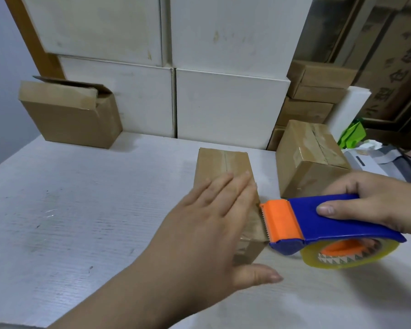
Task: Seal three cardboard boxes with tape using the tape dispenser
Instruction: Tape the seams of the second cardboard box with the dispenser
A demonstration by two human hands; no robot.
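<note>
Where the white table (81, 198) stretches away to the left of the left hand (207, 224), an open box (69, 112) stands well apart from both hands, its top flaps raised, against a stack of white boxes (230, 103). The left hand lies flat with its fingers straight and together, pressing on the top of the middle box (221, 162), thumb spread out toward the person. Clear tape runs along this box's top seam beyond the fingertips and shows again on its near side under the hand.

Just right of the left hand's fingers, the orange toothed blade of the tape dispenser (318, 222) touches the box's near right edge. The right hand (375, 200) grips the dispenser's blue handle, fingers curled over the top and thumb pressed on its side. A tape roll (349, 255), clear with an orange core, sits under the handle, below the right hand. Beyond the right hand stands a taped box (311, 157), its top seam covered in tape, with a strip of table between it and the middle box.
</note>
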